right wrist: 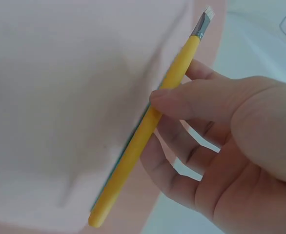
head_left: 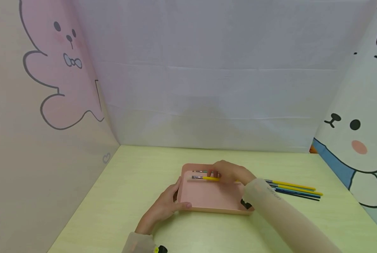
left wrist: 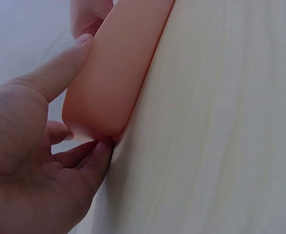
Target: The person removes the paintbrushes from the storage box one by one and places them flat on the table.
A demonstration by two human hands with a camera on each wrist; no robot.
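Observation:
A pink tray (head_left: pixel 212 202) lies on the pale green table. My left hand (head_left: pixel 175 201) grips its near left corner, with the thumb (left wrist: pixel 60 68) along the rim and the fingers (left wrist: pixel 91 158) curled under the edge. My right hand (head_left: pixel 216 174) reaches over the tray's far side. It pinches a yellow paintbrush (head_left: pixel 205 178) between thumb (right wrist: pixel 192 97) and fingers. The brush (right wrist: pixel 148 129) lies low over the tray floor, bristles pointing left. A second, teal-handled brush (head_left: pixel 200 172) lies in the tray just beyond it.
Several more paintbrushes (head_left: pixel 294 189), yellow, blue and dark, lie side by side on the table right of the tray. Cartoon-printed panels wall in the table on the left, back and right. A small black and yellow object (head_left: pixel 160 249) sits at the near edge.

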